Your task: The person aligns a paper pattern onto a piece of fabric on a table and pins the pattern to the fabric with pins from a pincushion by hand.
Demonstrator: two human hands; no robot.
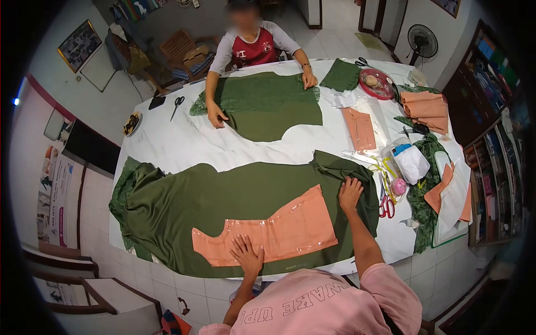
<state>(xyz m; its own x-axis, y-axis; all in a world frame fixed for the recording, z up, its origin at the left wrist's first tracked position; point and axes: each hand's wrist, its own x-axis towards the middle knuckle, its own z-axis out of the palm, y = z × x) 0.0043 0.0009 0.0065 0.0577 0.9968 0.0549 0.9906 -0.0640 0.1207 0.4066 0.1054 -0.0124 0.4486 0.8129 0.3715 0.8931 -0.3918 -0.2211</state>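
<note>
My left hand (pixel 247 255) lies flat, fingers spread, on the lower edge of an orange garment pattern piece (pixel 285 226) with shiny strips along its edges. Under the pattern piece spreads a large dark green cloth (pixel 195 192), smooth in the middle and bunched at its left end. My right hand (pixel 350 194) rests with fingers stretched out on the cloth's folded right part, to the right of the pattern piece. Neither hand visibly grips anything.
Across the white table (pixel 151 137), a person (pixel 254 47) touches another green cloth (pixel 265 120). Black scissors (pixel 177 107) lie at the left. Red-handled scissors (pixel 386 206), a pink pincushion (pixel 398 186), a white bag (pixel 412 164) and a red round tray (pixel 377 85) crowd the right.
</note>
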